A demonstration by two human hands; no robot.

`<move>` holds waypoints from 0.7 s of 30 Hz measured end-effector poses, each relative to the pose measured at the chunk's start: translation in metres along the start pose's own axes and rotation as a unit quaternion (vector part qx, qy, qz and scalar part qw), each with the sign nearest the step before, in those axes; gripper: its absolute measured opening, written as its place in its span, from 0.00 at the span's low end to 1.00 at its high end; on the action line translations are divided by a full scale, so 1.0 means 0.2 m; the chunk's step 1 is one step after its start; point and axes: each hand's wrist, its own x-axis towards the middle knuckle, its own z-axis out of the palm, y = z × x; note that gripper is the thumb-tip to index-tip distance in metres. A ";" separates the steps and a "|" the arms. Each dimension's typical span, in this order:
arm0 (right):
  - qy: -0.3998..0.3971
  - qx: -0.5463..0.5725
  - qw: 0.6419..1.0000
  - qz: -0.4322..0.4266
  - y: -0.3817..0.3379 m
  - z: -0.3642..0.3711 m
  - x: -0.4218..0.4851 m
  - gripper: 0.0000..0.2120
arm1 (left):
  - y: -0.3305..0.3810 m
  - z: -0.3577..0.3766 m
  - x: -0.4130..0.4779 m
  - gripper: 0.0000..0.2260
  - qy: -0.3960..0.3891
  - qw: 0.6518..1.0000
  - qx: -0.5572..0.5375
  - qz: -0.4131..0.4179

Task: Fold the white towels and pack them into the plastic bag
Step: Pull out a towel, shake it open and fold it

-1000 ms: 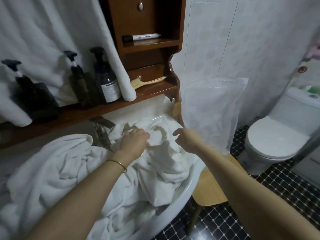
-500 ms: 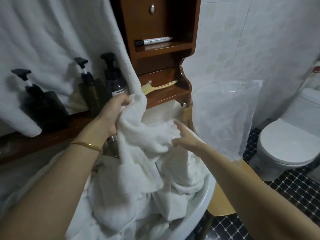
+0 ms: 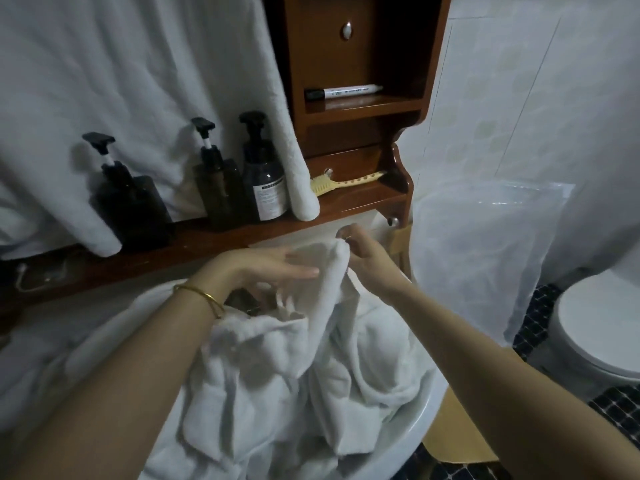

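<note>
Several white towels point(image 3: 263, 375) lie heaped in a white basin point(image 3: 398, 441). One white towel point(image 3: 329, 289) is lifted from the heap by its upper edge. My right hand point(image 3: 363, 254) pinches that edge at the top, just below the wooden shelf. My left hand point(image 3: 263, 268) is beside it on the left, fingers stretched out and touching the raised towel. A clear plastic bag point(image 3: 485, 265) stands upright to the right of the basin, a short way from my right hand.
Dark pump bottles point(image 3: 131, 202) stand on the wooden shelf point(image 3: 207, 237) behind the basin, under a hanging white towel point(image 3: 138, 81). A yellow comb point(image 3: 346, 183) and a marker point(image 3: 346, 91) lie in the cabinet. A wooden stool point(image 3: 453, 431) and a toilet point(image 3: 595, 327) are at right.
My left hand let go of the high bunch of towel and dropped lower, fingers now extended. My right hand moved up and took hold of the towel's top edge.
</note>
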 end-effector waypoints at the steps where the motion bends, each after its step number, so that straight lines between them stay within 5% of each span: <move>1: 0.016 -0.004 1.000 -0.019 -0.02 -0.01 0.01 0.05 | 0.02 0.02 0.02 0.33 0.009 1.000 -0.026 0.014; 6: 0.059 0.042 0.997 -0.041 -0.08 -0.16 0.01 0.09 | 0.08 0.06 0.14 0.31 0.068 0.985 -0.154 0.044; 10: 0.009 0.060 0.997 -0.043 -0.08 -0.26 -0.02 0.07 | 0.19 0.09 0.24 0.22 0.089 0.907 -0.409 0.051; 12: -0.017 0.066 0.997 -0.023 -0.05 -0.31 -0.05 0.07 | 0.24 0.12 0.26 0.14 0.148 0.923 -0.348 0.068; 15: -0.001 0.061 0.997 0.055 0.02 -0.36 -0.06 0.11 | 0.31 0.12 0.24 0.18 0.216 0.936 -0.237 0.142; 21: 0.046 0.111 0.983 0.138 0.02 -0.32 -0.01 0.24 | 0.42 0.05 0.06 0.20 0.230 0.892 -0.208 0.330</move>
